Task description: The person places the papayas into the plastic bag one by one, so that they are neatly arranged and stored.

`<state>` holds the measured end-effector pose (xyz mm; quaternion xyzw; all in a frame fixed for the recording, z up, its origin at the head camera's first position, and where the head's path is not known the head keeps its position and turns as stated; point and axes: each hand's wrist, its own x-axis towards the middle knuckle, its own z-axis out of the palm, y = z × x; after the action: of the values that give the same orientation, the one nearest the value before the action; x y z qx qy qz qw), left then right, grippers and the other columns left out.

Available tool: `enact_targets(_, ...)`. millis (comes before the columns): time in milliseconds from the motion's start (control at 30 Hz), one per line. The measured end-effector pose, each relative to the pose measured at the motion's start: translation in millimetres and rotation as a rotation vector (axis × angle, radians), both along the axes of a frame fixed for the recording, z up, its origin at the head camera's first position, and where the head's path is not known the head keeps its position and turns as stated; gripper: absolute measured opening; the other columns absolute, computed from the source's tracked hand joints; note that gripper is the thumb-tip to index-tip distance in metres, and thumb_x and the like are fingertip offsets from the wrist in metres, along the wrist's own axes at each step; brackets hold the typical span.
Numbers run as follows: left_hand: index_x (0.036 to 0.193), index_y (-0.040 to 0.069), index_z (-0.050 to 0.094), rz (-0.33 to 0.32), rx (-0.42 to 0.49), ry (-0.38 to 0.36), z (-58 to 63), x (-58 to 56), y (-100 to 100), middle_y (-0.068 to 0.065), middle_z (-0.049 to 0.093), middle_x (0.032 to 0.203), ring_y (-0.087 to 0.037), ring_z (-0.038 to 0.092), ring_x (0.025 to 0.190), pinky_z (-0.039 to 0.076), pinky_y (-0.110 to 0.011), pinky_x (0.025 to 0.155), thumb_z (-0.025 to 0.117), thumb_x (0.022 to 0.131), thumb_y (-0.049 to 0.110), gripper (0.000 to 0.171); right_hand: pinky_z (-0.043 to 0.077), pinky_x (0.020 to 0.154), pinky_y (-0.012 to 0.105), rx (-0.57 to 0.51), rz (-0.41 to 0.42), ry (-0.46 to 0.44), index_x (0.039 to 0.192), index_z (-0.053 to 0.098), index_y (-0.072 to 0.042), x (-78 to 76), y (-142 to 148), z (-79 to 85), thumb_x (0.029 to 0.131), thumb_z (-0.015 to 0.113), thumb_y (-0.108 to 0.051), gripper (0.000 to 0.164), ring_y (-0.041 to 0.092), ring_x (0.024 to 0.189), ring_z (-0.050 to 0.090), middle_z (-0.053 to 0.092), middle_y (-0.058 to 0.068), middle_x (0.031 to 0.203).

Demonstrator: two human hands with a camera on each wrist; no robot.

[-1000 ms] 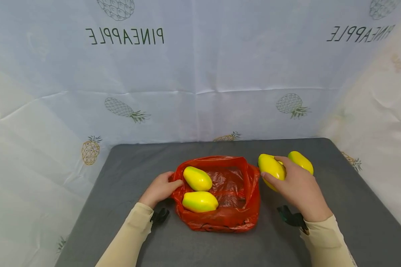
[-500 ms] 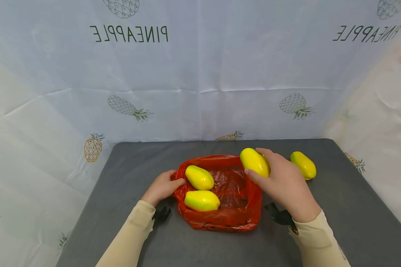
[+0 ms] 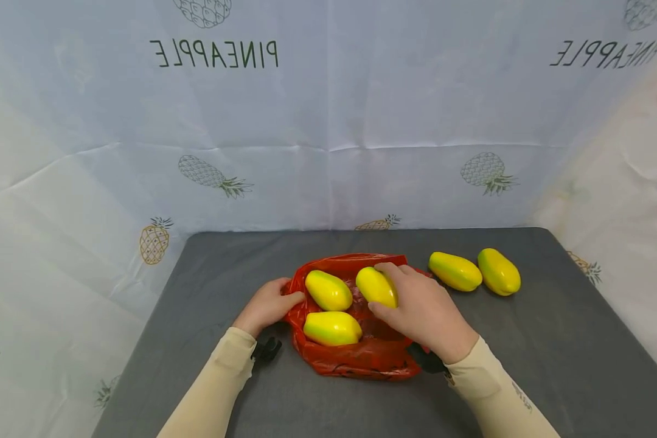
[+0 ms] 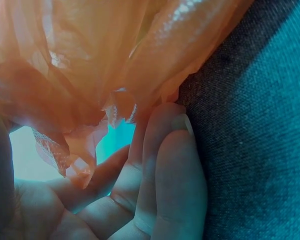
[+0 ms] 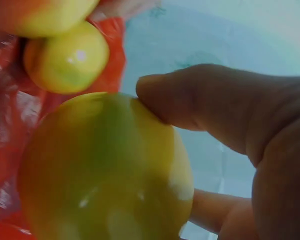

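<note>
The left hand (image 3: 269, 306) pinched the left edge of a red plastic bag (image 3: 356, 359), which lay open on the grey table (image 3: 285, 407), while the right hand (image 3: 424, 309) gripped a yellow fruit (image 3: 375, 287) between thumb and fingers at the bag's opening, right of 2 more fruits (image 3: 328, 291) lying inside along its left side. Whether the gripped yellow fruit touched the bag's bottom could not be told. On the table, beyond the right hand, 2 loose fruits (image 3: 455, 272) lay side by side near the far right corner.
</note>
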<state>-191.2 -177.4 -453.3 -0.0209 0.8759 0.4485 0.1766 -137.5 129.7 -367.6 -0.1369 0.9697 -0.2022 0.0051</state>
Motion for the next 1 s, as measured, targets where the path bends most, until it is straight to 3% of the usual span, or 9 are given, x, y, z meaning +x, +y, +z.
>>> enact_targets(367, 0.133, 0.007, 0.068, 0.005, 0.01, -0.001, -0.1, -0.1, 0.9, -0.008, 0.072, 0.1, -0.021, 0.065, 0.078, 0.056, -0.028, 0.071, 0.068, 0.099, 0.036, 0.044, 0.051, 0.071, 0.034, 0.053, 0.054, -0.087, 0.145, 0.062, -0.019, 5.4, 3.4, -16.8, 0.089, 0.085, -0.038, 0.064, 0.015, 0.081, 0.058, 0.071, 0.004, 0.122)
enact_targets(1000, 0.132, 0.006, 0.068, 0.005, 0.007, 0.011, -2.6, -2.3, 1.0, -0.009, 0.07, 0.096, -0.02, 0.064, 0.076, 0.055, -0.028, 0.07, 0.066, 0.101, 0.031, 0.04, 0.048, 0.067, 0.035, 0.12, 0.224, -0.232, 0.133, 0.068, -0.02, 15.1, 6.7, -14.9, 0.08, 0.092, -0.031, 0.059, 0.012, 0.078, 0.054, 0.066, -0.007, 0.102)
